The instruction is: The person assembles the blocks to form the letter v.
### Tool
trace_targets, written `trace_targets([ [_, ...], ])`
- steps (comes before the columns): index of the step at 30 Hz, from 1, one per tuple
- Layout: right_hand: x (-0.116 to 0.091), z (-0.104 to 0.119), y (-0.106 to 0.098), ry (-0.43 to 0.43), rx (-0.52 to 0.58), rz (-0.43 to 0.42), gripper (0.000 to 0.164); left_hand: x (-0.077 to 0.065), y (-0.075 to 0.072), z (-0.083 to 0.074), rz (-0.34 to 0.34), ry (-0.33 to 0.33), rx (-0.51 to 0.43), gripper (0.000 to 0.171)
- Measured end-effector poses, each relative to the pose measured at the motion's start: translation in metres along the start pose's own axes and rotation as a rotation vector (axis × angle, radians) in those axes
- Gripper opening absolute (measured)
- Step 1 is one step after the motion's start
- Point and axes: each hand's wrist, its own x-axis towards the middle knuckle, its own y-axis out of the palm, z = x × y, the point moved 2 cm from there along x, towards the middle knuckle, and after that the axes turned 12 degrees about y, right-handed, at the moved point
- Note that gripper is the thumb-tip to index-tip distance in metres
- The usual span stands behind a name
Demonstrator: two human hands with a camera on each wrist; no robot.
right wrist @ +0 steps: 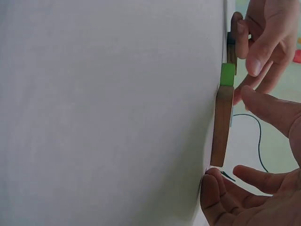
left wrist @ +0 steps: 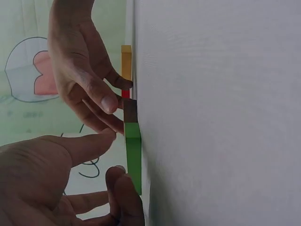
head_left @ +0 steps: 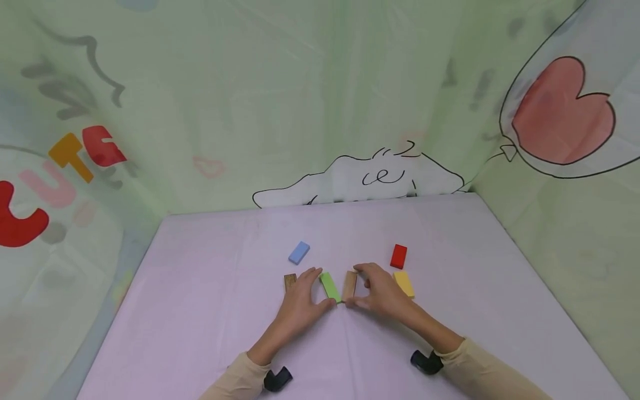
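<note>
A green block (head_left: 330, 287) and a wooden block (head_left: 349, 286) lie on the table with their near ends close together, spreading apart toward the far side in a V. My left hand (head_left: 300, 300) is around the green block's left side, its thumb by the near end and its fingers by the far end. In the left wrist view that thumb hovers a little above the green block (left wrist: 133, 157). My right hand (head_left: 385, 294) spans the wooden block the same way. A small gap shows between its fingertips and the wooden block (right wrist: 222, 127) in the right wrist view.
Beyond my left hand lies a blue block (head_left: 299, 253); a darker wooden block (head_left: 290, 281) is partly hidden behind that hand. A red block (head_left: 398, 256) and a yellow block (head_left: 404, 284) lie to the right. Printed cloth walls (head_left: 280, 111) enclose the pale table (head_left: 200, 311).
</note>
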Motion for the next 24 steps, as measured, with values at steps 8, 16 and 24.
trace_targets([
  [8,0.004,-0.008,-0.015,-0.067,0.072,-0.062,0.061,0.002,-0.008,-0.001,-0.045,0.098,0.035,0.057],
  [16,0.014,-0.020,-0.029,-0.054,0.117,-0.106,0.051,0.001,-0.009,-0.006,-0.014,0.175,0.064,0.050],
  [24,0.024,-0.033,-0.040,-0.023,0.114,-0.127,0.048,-0.002,-0.009,-0.011,-0.013,0.287,0.193,0.044],
])
